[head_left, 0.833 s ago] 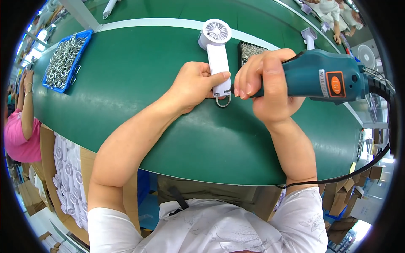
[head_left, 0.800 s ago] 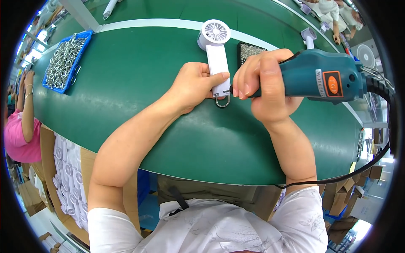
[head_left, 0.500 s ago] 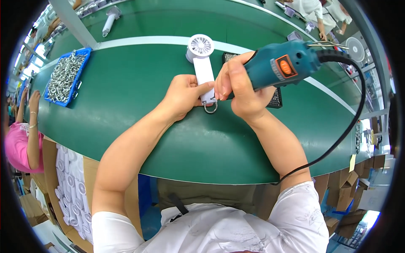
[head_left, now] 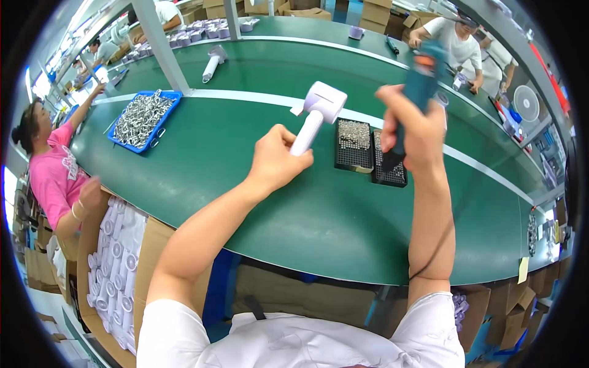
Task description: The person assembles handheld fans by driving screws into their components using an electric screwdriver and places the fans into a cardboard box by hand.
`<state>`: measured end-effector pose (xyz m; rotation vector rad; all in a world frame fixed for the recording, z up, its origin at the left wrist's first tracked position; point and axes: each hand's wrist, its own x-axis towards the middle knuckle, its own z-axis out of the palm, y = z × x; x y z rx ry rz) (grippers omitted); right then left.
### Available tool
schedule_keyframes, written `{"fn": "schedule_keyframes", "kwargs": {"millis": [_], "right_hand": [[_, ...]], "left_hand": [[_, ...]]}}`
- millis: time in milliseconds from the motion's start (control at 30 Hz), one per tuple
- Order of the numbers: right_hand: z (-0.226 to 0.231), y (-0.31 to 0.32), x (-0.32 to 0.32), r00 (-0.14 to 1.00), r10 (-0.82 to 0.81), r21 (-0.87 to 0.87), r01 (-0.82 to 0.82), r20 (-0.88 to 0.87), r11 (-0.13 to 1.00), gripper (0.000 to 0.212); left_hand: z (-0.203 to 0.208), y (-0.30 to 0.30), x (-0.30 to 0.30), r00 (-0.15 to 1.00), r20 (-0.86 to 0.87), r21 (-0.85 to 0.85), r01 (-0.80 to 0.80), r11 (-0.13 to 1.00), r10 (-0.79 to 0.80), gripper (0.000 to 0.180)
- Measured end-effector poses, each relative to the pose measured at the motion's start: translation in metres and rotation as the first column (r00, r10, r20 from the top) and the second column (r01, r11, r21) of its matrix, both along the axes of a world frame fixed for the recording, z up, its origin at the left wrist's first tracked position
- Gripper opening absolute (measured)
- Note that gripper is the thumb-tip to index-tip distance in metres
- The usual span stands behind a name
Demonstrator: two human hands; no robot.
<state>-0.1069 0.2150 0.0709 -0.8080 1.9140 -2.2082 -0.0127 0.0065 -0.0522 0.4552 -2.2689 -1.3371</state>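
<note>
My left hand (head_left: 279, 159) is closed round the handle of a white handheld fan (head_left: 326, 101), whose round head tilts up and away from me. Its side faces me, so the grille is hidden. A teal power screwdriver (head_left: 423, 76) is gripped upright in my right hand (head_left: 424, 132), smeared by motion, its dark nose pointing down. That nose is over the right-hand black screw tray (head_left: 390, 178); whether it touches a screw I cannot tell. Beside it stands a second black screw tray (head_left: 354, 164), filled with small screws.
A blue tray (head_left: 164, 124) of metal loops lies at left. Another fan (head_left: 213, 64) rests farther back. A cardboard box (head_left: 156, 245) of white fans stands below the bench's left edge. A person in pink (head_left: 55, 178) is at left; another person (head_left: 457, 43) works across the bench.
The screwdriver has left the fan's handle end and swung upright over the screw tray. My left hand has turned the fan, so its grille no longer faces me. The view has shifted too.
</note>
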Motion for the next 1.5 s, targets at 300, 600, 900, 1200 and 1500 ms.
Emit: {"fn": "schedule_keyframes", "kwargs": {"millis": [300, 600, 900, 1200, 1500], "right_hand": [[-0.027, -0.028, 0.001, 0.956, 0.25, 0.596, -0.29, 0.151, 0.749, 0.039], [-0.068, -0.043, -0.006, 0.911, 0.297, 0.664, -0.411, 0.285, 0.625, 0.026], [-0.078, -0.047, -0.015, 0.9, 0.319, 0.617, -0.435, 0.297, 0.656, 0.021], [-0.081, -0.044, -0.015, 0.899, 0.297, 0.595, -0.437, 0.322, 0.674, 0.027], [-0.083, -0.038, -0.024, 0.869, 0.391, 0.615, -0.492, 0.302, 0.617, 0.037]], "left_hand": [[-0.007, 0.035, 0.085, 0.99, -0.08, -0.301, -0.136, 0.944, 0.117, 0.043], [-0.021, 0.059, 0.115, 0.998, -0.012, -0.452, -0.061, 0.89, 0.063, 0.05], [0.003, -0.058, 0.056, 0.901, 0.013, -0.019, 0.433, 0.901, -0.433, 0.059], [0.009, -0.064, -0.018, 0.564, 0.186, 0.285, 0.752, 0.594, -0.804, 0.078], [0.004, -0.061, -0.021, 0.591, 0.121, 0.312, 0.74, 0.595, -0.798, 0.082]]}}
